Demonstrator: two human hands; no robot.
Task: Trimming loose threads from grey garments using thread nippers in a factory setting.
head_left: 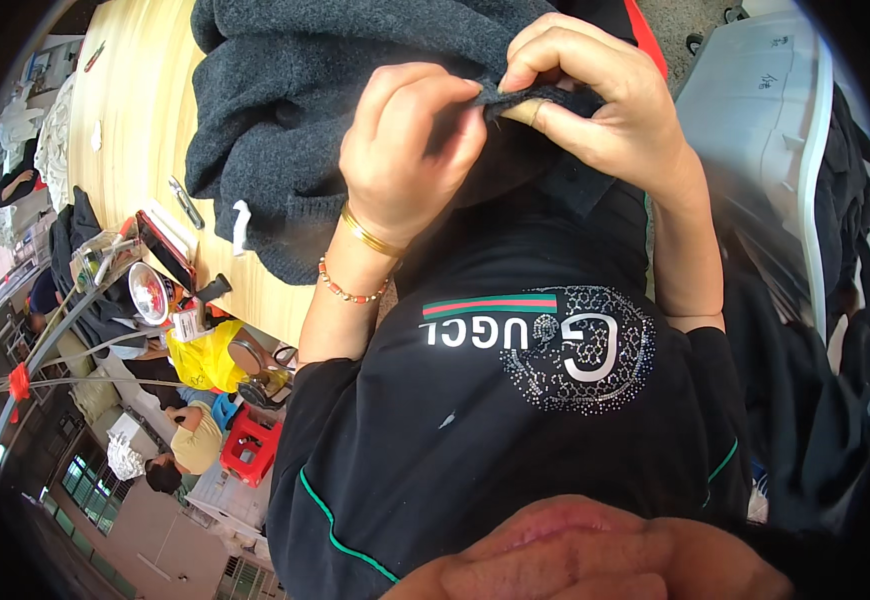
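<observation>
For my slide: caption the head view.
Both hands, left and right, pinch a dark grey knit garment.

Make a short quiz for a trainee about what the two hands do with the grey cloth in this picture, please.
1. True or false: both hands pinch the edge of the dark grey knitted cloth.
2. Which wrist wears a gold bangle and a bead bracelet? A) left B) right
3. What does the cloth lie on?

Key:
1. True; the left hand and right hand pinch it close together.
2. A
3. A light wooden table.
</observation>
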